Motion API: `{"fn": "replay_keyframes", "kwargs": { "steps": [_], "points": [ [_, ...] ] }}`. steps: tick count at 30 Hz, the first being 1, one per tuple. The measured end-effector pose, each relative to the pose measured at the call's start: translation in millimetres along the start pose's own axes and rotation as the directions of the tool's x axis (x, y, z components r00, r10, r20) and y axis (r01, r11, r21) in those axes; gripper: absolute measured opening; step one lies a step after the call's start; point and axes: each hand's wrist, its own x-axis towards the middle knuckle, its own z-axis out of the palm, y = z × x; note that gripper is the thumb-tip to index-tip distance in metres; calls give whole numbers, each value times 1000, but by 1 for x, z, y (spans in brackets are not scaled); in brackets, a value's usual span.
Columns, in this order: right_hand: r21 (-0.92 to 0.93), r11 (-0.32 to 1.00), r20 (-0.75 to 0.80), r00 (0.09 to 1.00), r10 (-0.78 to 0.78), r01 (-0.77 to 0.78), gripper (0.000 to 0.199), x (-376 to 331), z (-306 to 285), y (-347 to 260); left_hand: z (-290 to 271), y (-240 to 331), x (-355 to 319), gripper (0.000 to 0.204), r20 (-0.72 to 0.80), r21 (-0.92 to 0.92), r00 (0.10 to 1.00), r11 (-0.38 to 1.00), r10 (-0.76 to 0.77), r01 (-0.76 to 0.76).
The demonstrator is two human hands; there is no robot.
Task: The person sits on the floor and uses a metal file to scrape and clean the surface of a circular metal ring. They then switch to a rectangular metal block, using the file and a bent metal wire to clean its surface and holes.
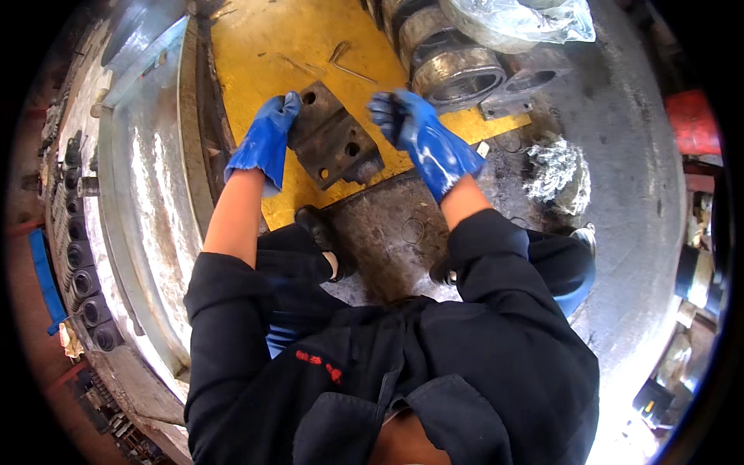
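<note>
A dark, oily metal block (329,132) with several round holes and a stepped middle lies slanted on a yellow plate (256,46) before me. My left hand (271,132), in a blue rubber glove, is closed on its upper left edge. To the right of the block, my right hand (411,128) is raised apart from it in a matching glove. Its fingers are curled and slightly blurred, with dark patches on them. Whatever they may hold is hidden. Beyond the block lie a bent hex key (346,66) and a thin wire-like piece (298,63).
Thick metal rings (457,77) stand at the far right, partly under clear plastic wrap (527,19). A heap of silvery shavings (558,174) lies to the right. On the left runs a long metal frame (147,194), with a row of dark sockets (84,280) beyond it.
</note>
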Motion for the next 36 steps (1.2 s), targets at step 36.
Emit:
{"fn": "replay_keyframes", "kwargs": {
  "steps": [36],
  "points": [
    [-202,-935,-424,887,-184,-291,31,329,-86,-75,-13,7,10,45,-23,-120,993,986,-117,114]
  ]
}}
